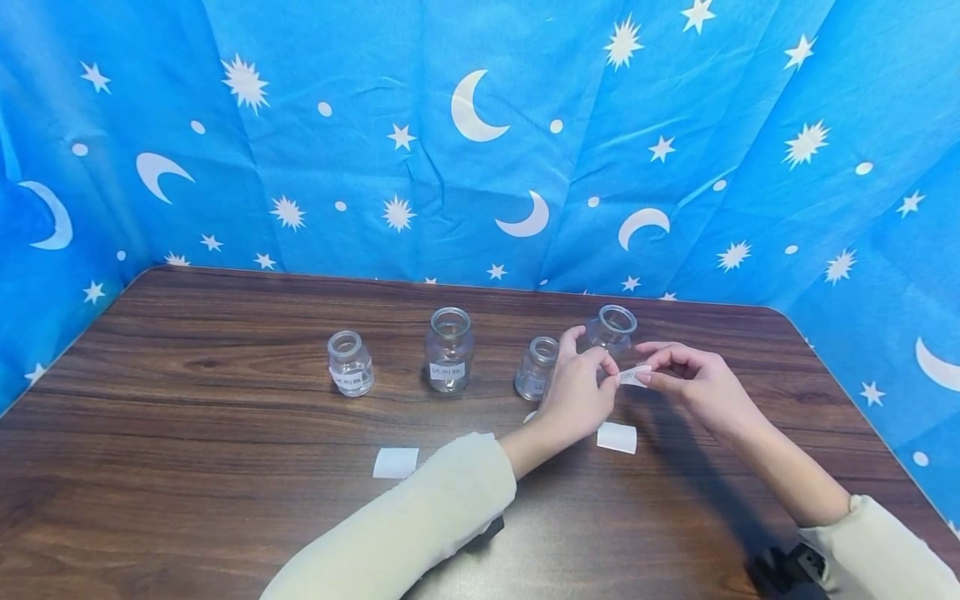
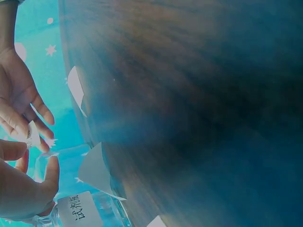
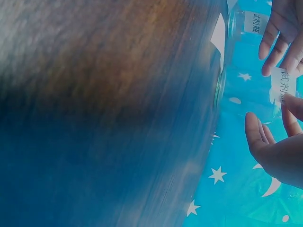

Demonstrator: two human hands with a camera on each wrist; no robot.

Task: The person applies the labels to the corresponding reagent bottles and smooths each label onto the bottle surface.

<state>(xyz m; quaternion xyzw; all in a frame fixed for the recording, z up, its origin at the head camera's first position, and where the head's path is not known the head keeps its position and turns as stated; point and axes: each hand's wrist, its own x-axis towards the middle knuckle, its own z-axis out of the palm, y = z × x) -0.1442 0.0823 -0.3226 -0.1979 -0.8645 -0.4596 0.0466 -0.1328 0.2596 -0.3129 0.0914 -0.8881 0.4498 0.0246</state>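
Between both hands is a small white label (image 1: 633, 376) with dark written characters. My left hand (image 1: 577, 392) pinches its left end with thumb and fingertip, and my right hand (image 1: 701, 387) pinches the right end. Just behind the label stands a clear glass jar (image 1: 615, 323), partly hidden by the left hand. In the right wrist view the label (image 3: 283, 85) shows its characters in front of the glass. A smaller jar (image 1: 534, 371) with a label stands left of the left hand, its right side covered by that hand.
Farther left stand a taller labelled jar (image 1: 450, 346) and a short labelled jar (image 1: 350, 362). White paper pieces lie on the wooden table (image 1: 225, 417): one (image 1: 617, 437) below the hands, another (image 1: 396, 462) left of the left sleeve. A blue star-and-moon cloth (image 1: 360, 167) hangs behind.
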